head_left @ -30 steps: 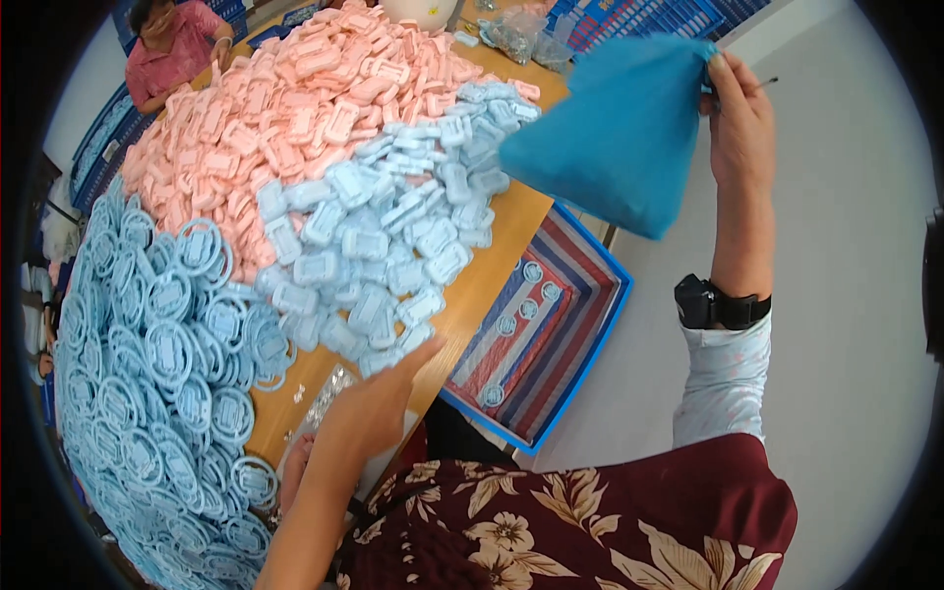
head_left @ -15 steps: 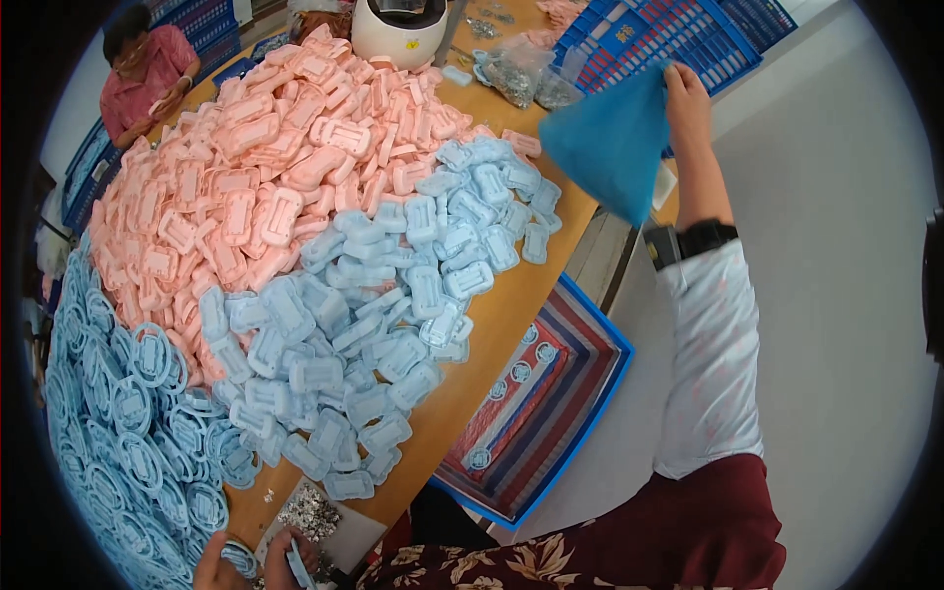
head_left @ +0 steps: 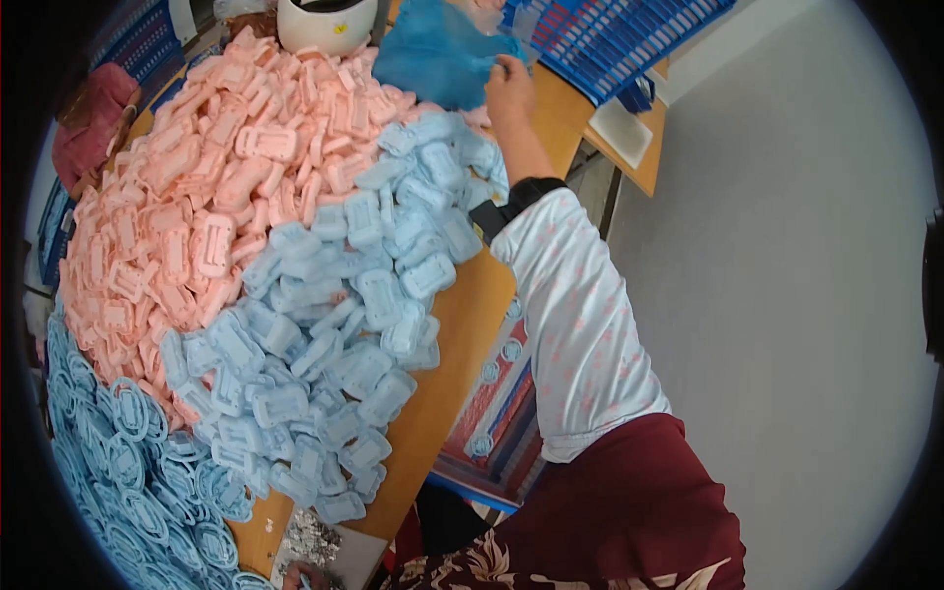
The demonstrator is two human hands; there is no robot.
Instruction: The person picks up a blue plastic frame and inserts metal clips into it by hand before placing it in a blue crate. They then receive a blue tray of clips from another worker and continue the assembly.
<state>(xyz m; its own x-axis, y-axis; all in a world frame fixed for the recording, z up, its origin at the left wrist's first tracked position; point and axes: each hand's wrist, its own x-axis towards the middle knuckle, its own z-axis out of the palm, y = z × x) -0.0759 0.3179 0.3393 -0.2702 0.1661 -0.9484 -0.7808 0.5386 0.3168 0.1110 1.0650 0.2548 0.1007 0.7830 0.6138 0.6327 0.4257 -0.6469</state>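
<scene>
My right hand [head_left: 509, 90] is stretched far across the table, fingers closed on the edge of a thin blue plastic bag [head_left: 442, 57]. The bag spreads out to the left of the hand, beyond the pieces. Under my right forearm's side lies a heap of light blue rounded plastic pieces [head_left: 295, 364]. Behind it rises a bigger heap of pink pieces [head_left: 211, 187]. At the lower edge, by small shiny metal parts [head_left: 313, 539], only a dark bit of a hand shows, apparently my left hand [head_left: 307, 576]; its fingers cannot be made out.
Blue oval ring-shaped pieces [head_left: 128, 472] pile up at lower left. A white helmet [head_left: 329, 25] stands at the back. Blue crates [head_left: 629, 39] are at the far right. A striped-lined crate [head_left: 482, 462] sits below the table edge. A co-worker in pink [head_left: 96, 128] sits at upper left.
My right hand has swung left with the blue bag, which hung from it and now spreads over the far table. The view has shifted. Fingers and a light blue piece at lower left have mostly left view.
</scene>
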